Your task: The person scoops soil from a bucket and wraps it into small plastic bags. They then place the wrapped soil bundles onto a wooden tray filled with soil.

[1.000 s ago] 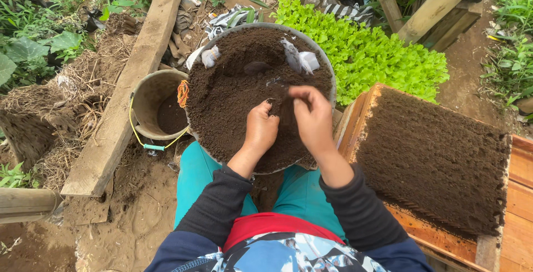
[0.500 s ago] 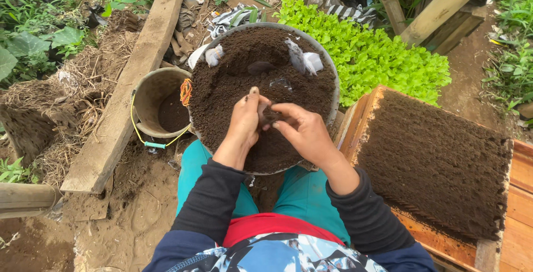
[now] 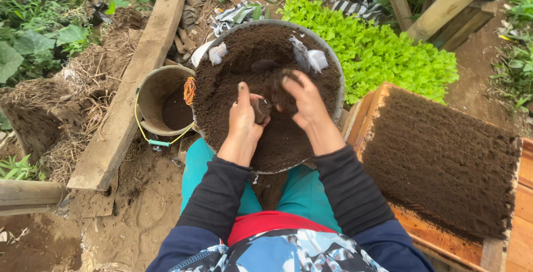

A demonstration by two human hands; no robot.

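1. Resting on the person's lap, the round basin (image 3: 206,55) brims with dark soil (image 3: 233,91); everything else is placed from it.
2. Over the basin's middle, the left hand (image 3: 243,117) is closed around a small dark pot or bag (image 3: 261,110), thumb up.
3. Just right of it, the right hand (image 3: 302,101) is cupped shut on a clump of soil (image 3: 280,90), touching the small container's mouth.
4. Filling looks underway: the clump is not yet dropped in, and how full the container is cannot be told.
5. White plastic scraps (image 3: 310,60) lie on the soil at the basin's far rim.
6. Left of the basin sits an old bucket (image 3: 158,91) with a little soil; beyond it lies a wooden plank (image 3: 133,77).
7. Right of the basin, a wooden tray (image 3: 444,161) is already packed level with soil.
8. Behind the basin grows a bed of light green seedlings (image 3: 383,55).
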